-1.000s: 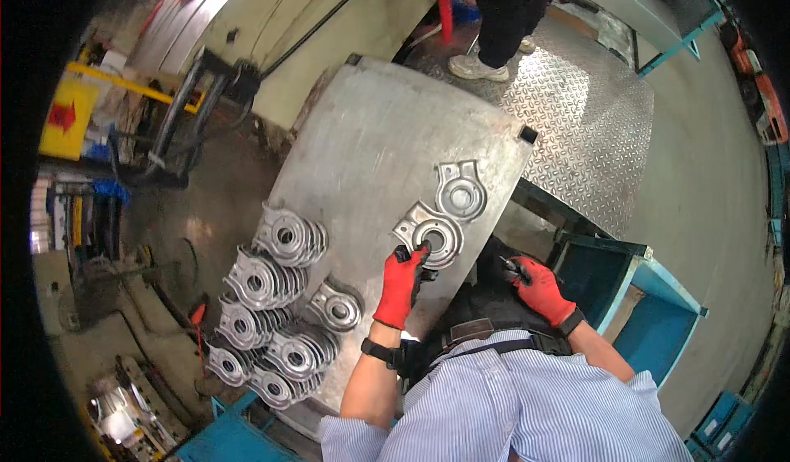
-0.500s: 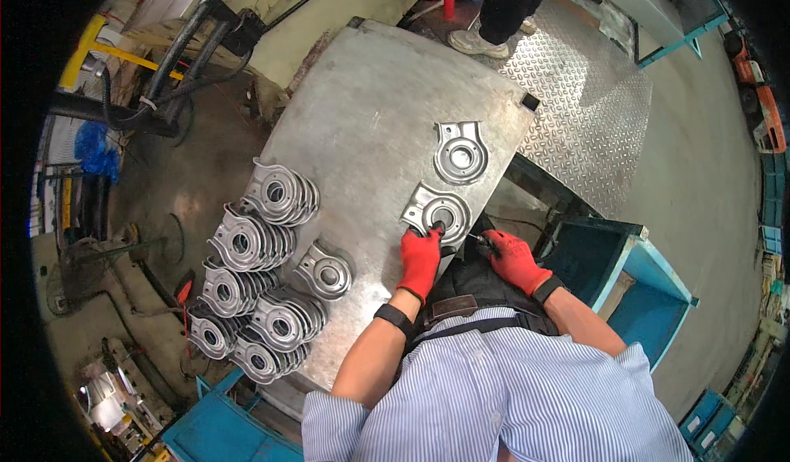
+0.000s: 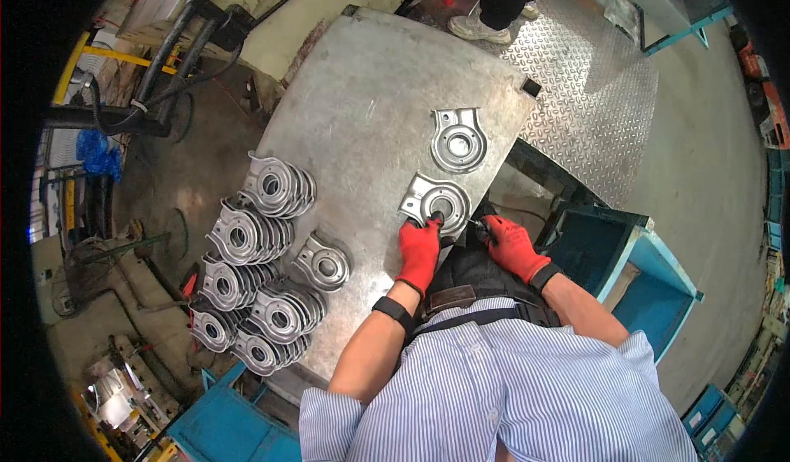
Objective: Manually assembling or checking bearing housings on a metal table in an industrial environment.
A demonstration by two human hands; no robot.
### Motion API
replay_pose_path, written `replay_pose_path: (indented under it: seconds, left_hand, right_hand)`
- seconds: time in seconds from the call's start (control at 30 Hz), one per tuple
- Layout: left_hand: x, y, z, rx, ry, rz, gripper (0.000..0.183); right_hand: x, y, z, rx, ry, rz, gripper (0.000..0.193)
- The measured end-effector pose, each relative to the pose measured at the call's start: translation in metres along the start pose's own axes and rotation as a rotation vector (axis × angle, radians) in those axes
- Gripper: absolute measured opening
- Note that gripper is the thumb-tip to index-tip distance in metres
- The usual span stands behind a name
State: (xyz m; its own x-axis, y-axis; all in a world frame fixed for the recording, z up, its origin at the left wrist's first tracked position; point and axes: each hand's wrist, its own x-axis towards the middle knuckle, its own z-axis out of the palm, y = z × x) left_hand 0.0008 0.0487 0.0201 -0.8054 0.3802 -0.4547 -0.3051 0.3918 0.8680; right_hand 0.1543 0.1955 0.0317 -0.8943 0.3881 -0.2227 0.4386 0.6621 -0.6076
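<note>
My left hand (image 3: pixel 420 255), in a red glove with black fingertips, grips the near edge of a stamped metal bracket (image 3: pixel 425 194) with a round dished centre. Its fingertips reach the bracket's centre hole. The bracket lies at the right edge of the metal table (image 3: pixel 370 100). Just right of that bracket, my red-gloved right hand (image 3: pixel 513 250) is closed around a small dark tool (image 3: pixel 482 230) whose tip points at the bracket's rim; its exact kind is unclear. A second bracket (image 3: pixel 459 140) of the same shape lies farther away, apart from both hands.
Several stacks of like brackets (image 3: pixel 278 185) lean along the table's left edge, with a single bracket (image 3: pixel 323 262) beside them. A blue metal bin (image 3: pixel 654 297) stands to my right. Beyond the table, a person's legs (image 3: pixel 504 1) stand by a tread-plate floor (image 3: pixel 576 75).
The whole view has shifted slightly, with the table higher in the picture. My left hand keeps its grip on the bracket, and my right hand stays at its rim with the tool.
</note>
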Motion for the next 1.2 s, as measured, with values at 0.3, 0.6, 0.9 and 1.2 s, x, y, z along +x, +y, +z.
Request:
replay_pose_path:
  seconds: [0.3,0.6,0.9,1.2]
  left_hand:
    - [-0.001,0.012,-0.001,0.15,0.013,-0.027,0.025]
    - [-0.003,0.016,0.001,0.107,0.029,-0.129,0.025]
    - [-0.004,0.022,0.0,0.181,0.04,-0.054,0.023]
    - [-0.004,0.015,0.0,0.271,0.075,-0.021,0.028]
  right_hand:
    - [0.001,0.002,-0.001,0.014,-0.022,0.009,0.043]
    - [-0.001,0.013,0.008,0.044,-0.033,-0.011,0.041]
    - [0.001,0.0,-0.003,-0.001,-0.022,-0.006,0.042]
    - [0.0,-0.001,-0.006,-0.047,-0.055,-0.027,0.042]
